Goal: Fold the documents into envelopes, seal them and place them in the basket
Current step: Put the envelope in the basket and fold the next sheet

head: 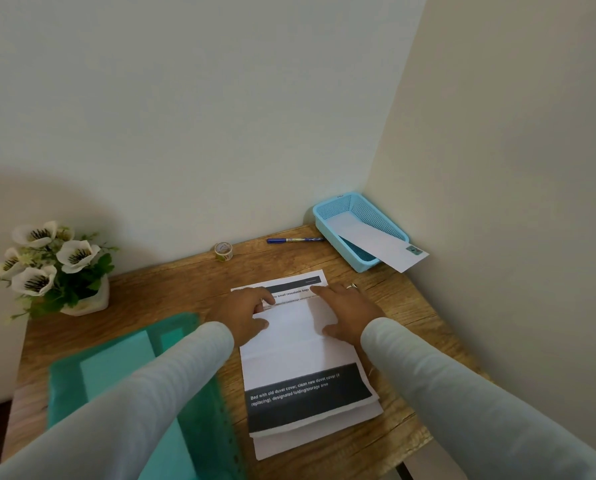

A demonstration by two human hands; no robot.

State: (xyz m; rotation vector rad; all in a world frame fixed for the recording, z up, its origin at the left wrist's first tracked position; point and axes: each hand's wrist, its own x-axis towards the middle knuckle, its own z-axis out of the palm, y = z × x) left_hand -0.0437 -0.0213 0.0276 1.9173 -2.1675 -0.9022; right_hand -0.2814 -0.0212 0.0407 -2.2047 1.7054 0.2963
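A printed document [300, 355] lies on the wooden table [171, 282], its near part folded up so the white back faces me, on top of other sheets [310, 407]. My left hand [246, 315] rests on the fold's left edge, fingers bent over the top of the flap. My right hand [350, 311] presses flat on the right side with fingers spread. A blue mesh basket [327, 214] stands in the far right corner with a white envelope [376, 242] lying in it and sticking out over its front rim.
A green plastic folder [123, 362] lies at the left under my left arm. A roll of tape [223, 251] and a blue pen [294, 240] lie by the back wall. A pot of white flowers [52, 268] stands far left. Walls close off the back and right.
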